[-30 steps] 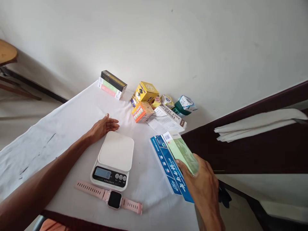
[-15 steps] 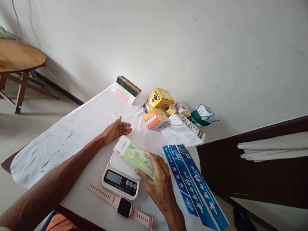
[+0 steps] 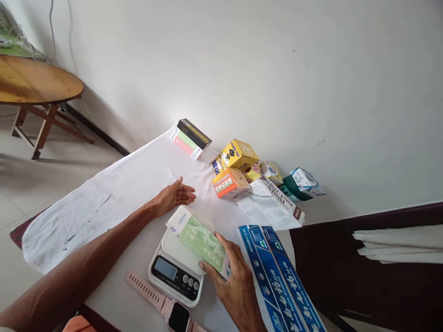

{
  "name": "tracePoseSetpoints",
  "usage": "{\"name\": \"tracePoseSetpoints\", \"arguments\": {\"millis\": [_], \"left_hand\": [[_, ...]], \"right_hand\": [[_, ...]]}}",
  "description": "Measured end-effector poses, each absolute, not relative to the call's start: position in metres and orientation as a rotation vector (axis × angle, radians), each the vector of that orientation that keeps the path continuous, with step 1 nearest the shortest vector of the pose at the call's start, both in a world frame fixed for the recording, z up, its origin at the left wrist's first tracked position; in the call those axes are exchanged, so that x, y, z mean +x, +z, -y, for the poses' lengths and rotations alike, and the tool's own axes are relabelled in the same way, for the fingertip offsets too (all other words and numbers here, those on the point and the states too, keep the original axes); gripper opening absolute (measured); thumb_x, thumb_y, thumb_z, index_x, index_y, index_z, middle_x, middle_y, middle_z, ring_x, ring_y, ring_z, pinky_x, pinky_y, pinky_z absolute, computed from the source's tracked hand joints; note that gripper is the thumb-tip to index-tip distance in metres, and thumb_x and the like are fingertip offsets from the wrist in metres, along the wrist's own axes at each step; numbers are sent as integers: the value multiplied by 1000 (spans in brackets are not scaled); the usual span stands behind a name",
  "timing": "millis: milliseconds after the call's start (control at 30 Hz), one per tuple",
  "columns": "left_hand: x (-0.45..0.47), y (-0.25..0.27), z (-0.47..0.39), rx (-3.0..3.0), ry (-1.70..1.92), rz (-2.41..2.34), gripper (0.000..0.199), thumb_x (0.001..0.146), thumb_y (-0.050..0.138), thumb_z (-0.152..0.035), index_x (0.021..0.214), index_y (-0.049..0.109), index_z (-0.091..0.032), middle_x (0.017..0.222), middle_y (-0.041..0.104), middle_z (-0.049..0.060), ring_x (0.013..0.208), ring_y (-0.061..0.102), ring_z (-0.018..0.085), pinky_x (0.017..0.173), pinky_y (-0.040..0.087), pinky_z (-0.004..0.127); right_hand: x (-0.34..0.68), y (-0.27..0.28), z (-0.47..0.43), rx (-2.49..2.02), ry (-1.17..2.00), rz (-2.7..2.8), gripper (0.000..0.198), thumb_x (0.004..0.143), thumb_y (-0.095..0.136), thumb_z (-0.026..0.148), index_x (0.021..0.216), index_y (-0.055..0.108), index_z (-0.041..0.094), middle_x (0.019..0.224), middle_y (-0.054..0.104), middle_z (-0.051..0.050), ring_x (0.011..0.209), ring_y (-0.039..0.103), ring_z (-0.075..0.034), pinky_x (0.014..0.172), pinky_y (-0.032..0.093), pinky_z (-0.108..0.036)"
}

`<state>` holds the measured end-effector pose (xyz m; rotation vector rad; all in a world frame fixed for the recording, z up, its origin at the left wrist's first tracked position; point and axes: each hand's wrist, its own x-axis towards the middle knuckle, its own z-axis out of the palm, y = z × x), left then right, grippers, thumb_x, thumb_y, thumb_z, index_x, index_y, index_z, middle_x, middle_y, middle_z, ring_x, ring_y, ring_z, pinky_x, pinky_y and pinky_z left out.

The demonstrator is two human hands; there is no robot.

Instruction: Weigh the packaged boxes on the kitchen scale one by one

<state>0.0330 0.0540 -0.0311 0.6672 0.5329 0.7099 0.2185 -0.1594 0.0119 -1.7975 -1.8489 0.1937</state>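
My right hand (image 3: 235,281) grips the near end of a long green and white box (image 3: 199,237), thumb on one side and fingers on the other. The box is tilted over the white platform of a kitchen scale (image 3: 178,267); whether it touches the platform I cannot tell. A small grey display (image 3: 166,268) on the scale seems to read 0. Beyond the box's far end, my left hand (image 3: 176,196) is held open with its fingers stretched out, holding nothing. Just in front of the scale lies a pink smartwatch (image 3: 178,316), partly cut off by the lower edge.
On the white cloth (image 3: 114,214) stand black, green and pink boxes (image 3: 190,140) at the back. Right of them are a yellow box (image 3: 238,154), an orange box (image 3: 230,182), a "Super Meal" box (image 3: 280,198) and blue flat cartons (image 3: 280,276). A round wooden table (image 3: 41,80) stands left.
The whole scene has shifted slightly down and right as the view moved. My right hand still holds the green box over the scale, and the left hand stays open.
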Motion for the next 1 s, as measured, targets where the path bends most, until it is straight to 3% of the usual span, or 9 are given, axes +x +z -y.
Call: {"name": "tracePoseSetpoints", "arguments": {"millis": [100,200,333,433,667,1000], "left_hand": [[34,-34,-53,662,728,-525,65,87,63,-75,95,77,-12,92,77,12,89,69,22,88,50,33],[35,-37,-53,656,744,-521,66,86,63,-76,93,77,-12,93,76,11,91,69,24,91,50,34],[36,-38,-53,659,740,-525,68,85,63,-78,94,77,-12,92,76,13,92,70,24,92,51,36],[36,-38,-53,657,743,-527,69,84,62,-79,94,77,-13,91,76,13,89,70,24,92,51,37],[41,-38,-54,646,755,-535,70,80,66,-80,91,75,-11,88,75,15,84,70,24,89,51,39],[41,-36,-54,639,763,-507,74,79,63,-84,92,76,-12,88,75,15,85,69,24,89,51,40]], "right_hand": [[219,19,156,-1841,236,1774,46,94,65,45,135,56,26,123,68,-9,113,67,-26,92,57,-40],[221,46,130,-1890,198,1654,56,89,68,56,134,58,25,129,67,-11,118,64,-31,96,54,-46],[214,85,39,-1781,22,1519,66,83,69,60,134,59,19,136,63,-15,125,58,-34,102,47,-49],[209,99,-55,-1740,-44,1518,64,80,70,57,127,61,15,128,67,-16,116,60,-34,101,46,-49],[207,93,-206,-1935,6,1578,59,80,68,45,128,58,13,126,66,-19,117,57,-33,102,43,-45],[216,71,-244,-1972,58,1692,58,80,68,46,126,57,12,127,66,-20,119,57,-33,103,42,-43]]}}
